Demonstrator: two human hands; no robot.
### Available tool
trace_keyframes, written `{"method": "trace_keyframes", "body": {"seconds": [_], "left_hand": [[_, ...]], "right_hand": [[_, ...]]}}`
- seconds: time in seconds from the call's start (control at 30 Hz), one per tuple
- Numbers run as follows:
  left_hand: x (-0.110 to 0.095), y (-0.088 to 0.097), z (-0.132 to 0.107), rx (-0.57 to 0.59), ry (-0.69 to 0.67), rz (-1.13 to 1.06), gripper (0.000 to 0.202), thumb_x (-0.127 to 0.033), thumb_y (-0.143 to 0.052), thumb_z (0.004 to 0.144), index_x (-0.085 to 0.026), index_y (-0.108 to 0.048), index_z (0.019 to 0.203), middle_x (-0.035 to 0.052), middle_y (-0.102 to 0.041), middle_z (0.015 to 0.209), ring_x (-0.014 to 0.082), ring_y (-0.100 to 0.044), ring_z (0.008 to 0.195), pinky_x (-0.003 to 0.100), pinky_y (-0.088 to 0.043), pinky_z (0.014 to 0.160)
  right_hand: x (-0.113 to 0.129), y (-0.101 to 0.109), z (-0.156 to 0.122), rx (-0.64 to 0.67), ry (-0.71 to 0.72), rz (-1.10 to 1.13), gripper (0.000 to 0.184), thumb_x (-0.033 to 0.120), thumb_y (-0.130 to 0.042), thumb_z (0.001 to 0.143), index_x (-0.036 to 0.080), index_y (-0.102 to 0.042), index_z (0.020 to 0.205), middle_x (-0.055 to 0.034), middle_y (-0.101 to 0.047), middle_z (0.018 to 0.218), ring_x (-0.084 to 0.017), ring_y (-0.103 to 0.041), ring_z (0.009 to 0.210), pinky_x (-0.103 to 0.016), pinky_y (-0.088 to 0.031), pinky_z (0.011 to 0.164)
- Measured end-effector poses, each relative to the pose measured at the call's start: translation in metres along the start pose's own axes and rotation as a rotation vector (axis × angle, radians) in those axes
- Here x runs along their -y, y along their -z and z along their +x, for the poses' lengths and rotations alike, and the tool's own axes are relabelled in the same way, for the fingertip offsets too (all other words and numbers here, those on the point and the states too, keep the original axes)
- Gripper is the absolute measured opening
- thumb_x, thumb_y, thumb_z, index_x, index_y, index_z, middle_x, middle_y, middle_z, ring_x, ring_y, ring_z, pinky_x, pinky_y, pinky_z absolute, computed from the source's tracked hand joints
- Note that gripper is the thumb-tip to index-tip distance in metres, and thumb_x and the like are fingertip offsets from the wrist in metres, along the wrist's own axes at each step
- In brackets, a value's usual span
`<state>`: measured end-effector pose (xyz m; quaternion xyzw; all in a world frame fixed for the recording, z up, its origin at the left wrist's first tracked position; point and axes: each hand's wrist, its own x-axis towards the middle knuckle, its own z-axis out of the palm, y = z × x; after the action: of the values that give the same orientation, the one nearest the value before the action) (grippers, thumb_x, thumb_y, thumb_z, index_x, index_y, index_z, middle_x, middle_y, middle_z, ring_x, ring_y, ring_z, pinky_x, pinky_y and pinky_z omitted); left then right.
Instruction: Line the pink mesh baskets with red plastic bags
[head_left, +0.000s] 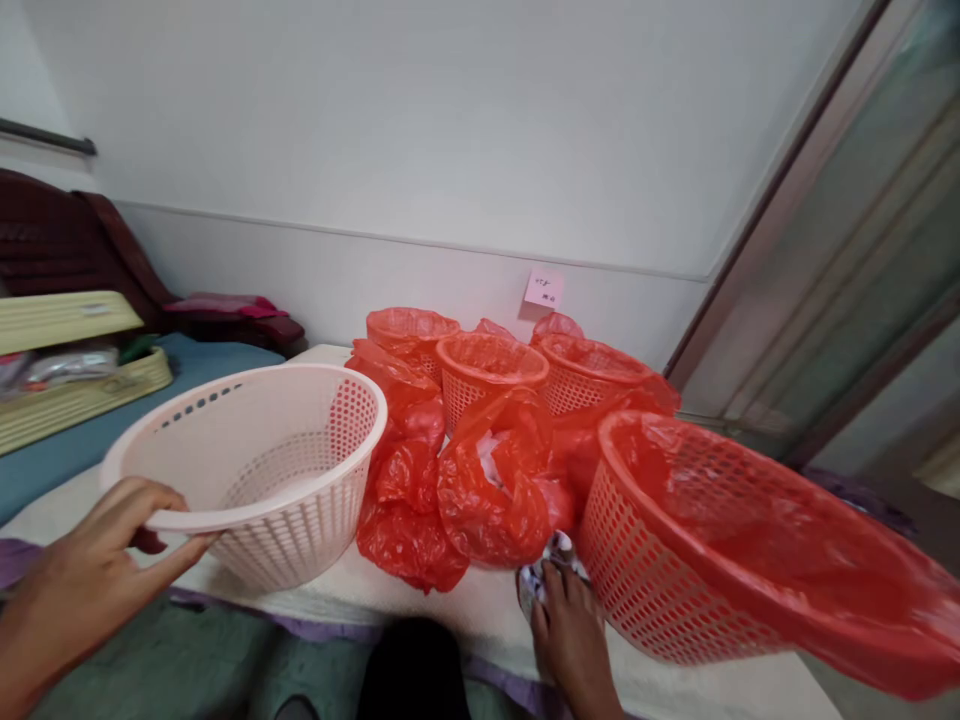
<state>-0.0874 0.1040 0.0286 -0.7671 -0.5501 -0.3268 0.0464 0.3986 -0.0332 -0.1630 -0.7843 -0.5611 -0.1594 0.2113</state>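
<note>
My left hand [112, 560] grips the near rim of a white plastic basket [300, 540], fingers over the edge and thumb outside. Nothing shows inside that basket, which is tilted slightly toward me. Low on the table, my right hand [570, 630] is closed on a crumpled patterned cloth [559, 550]. Just to its right stands a large basket lined with a red plastic bag [675, 560]. Beyond the cloth lies a full red plastic bag [495, 490], with more bunched red bags [409, 500] left of it.
Behind are several smaller lined baskets [491, 370] against the wall, with a pink note [544, 289] above. A dark wooden chair [45, 240] and a yellow box [82, 400] stand at left. A glass door [847, 260] is at right. A purple cloth edge [322, 630] hangs along the table's front.
</note>
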Motion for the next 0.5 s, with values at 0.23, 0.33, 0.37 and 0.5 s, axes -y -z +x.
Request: {"method": "trace_keyframes", "body": {"seconds": [0.23, 0.33, 0.37, 0.5], "left_hand": [[-0.006, 0.000, -0.001, 0.029, 0.040, -0.088, 0.030, -0.052, -0.057, 0.082, -0.024, -0.049, 0.089, -0.0038, -0.051, 0.092, 0.0110, -0.055, 0.072, 0.023, -0.040, 0.070], [-0.010, -0.003, -0.004, 0.009, 0.059, -0.111, 0.028, -0.051, -0.055, 0.084, -0.024, -0.048, 0.091, -0.0034, -0.049, 0.094, 0.0112, -0.053, 0.071, 0.025, -0.039, 0.070], [-0.011, -0.004, -0.005, 0.009, 0.060, -0.115, 0.028, -0.051, -0.054, 0.084, -0.024, -0.048, 0.091, -0.0030, -0.049, 0.094, 0.0116, -0.053, 0.071, 0.026, -0.040, 0.070], [-0.013, -0.007, -0.007, 0.008, 0.052, -0.136, 0.029, -0.053, -0.053, 0.084, -0.025, -0.046, 0.090, -0.0012, -0.050, 0.093, 0.0132, -0.055, 0.070, 0.027, -0.042, 0.066]], "right_hand": [[0.066, 0.060, 0.006, 0.248, 0.315, 0.641, 0.037, 0.020, -0.055, 0.082, 0.029, -0.065, 0.116, -0.0056, -0.070, 0.107, -0.023, -0.067, 0.100, -0.032, -0.054, 0.086], [0.125, 0.072, 0.044, 0.318, 0.188, 0.890, 0.033, 0.024, -0.053, 0.086, 0.022, -0.062, 0.118, -0.0086, -0.067, 0.109, -0.021, -0.067, 0.099, -0.031, -0.054, 0.086], [0.145, 0.070, 0.063, 0.300, 0.125, 0.924, 0.035, 0.026, -0.054, 0.085, 0.019, -0.061, 0.119, -0.0103, -0.066, 0.110, -0.021, -0.067, 0.099, -0.032, -0.054, 0.087], [0.207, 0.043, 0.165, 0.167, -0.006, 0.852, 0.059, 0.035, -0.063, 0.077, 0.009, -0.053, 0.129, -0.0169, -0.061, 0.120, -0.027, -0.063, 0.107, -0.039, -0.048, 0.098]]}}
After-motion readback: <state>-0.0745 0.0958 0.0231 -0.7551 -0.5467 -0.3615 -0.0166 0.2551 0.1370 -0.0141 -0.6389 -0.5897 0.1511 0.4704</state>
